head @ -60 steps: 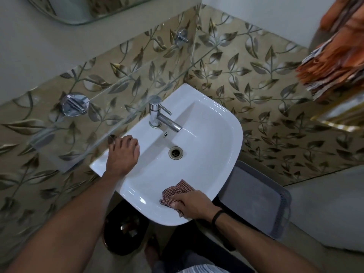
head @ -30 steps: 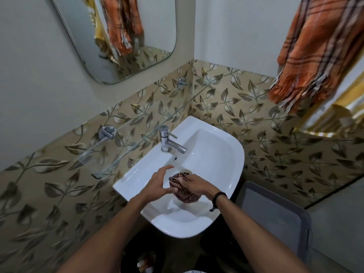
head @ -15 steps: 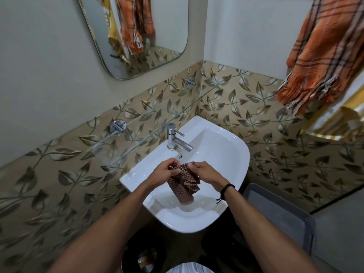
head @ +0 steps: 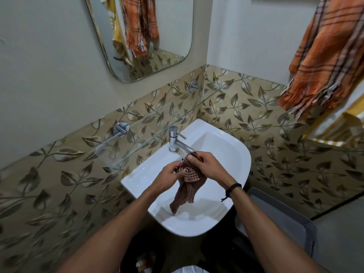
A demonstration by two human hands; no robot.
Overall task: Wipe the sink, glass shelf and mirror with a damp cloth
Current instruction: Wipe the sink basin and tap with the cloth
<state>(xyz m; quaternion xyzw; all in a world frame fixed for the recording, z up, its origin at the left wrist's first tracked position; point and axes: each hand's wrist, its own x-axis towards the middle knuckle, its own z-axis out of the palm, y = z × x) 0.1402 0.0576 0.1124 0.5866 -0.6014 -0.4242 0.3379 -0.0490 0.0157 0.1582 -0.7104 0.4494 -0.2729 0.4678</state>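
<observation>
I hold the checked cloth (head: 187, 186) over the white sink (head: 222, 146), just in front of the chrome tap (head: 175, 141); my left hand (head: 169, 177) pinches its left edge and my right hand (head: 206, 166) grips its top, the rest hanging into the basin. The glass shelf (head: 157, 125) runs along the tiled wall above the tap; the mirror (head: 149, 36) hangs higher up.

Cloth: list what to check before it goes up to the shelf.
1. Cloth gripped: ok, left hand and right hand both pinch its top; the rest hangs over the sink.
2. Cloth damp: cannot tell.
3. Tap off: cannot tell, the cloth hides the spout end.
4. Shelf reachable: likely ok, it sits just above the tap.
5. Cloth spread flat for wiping: not ok, it is bunched.
</observation>
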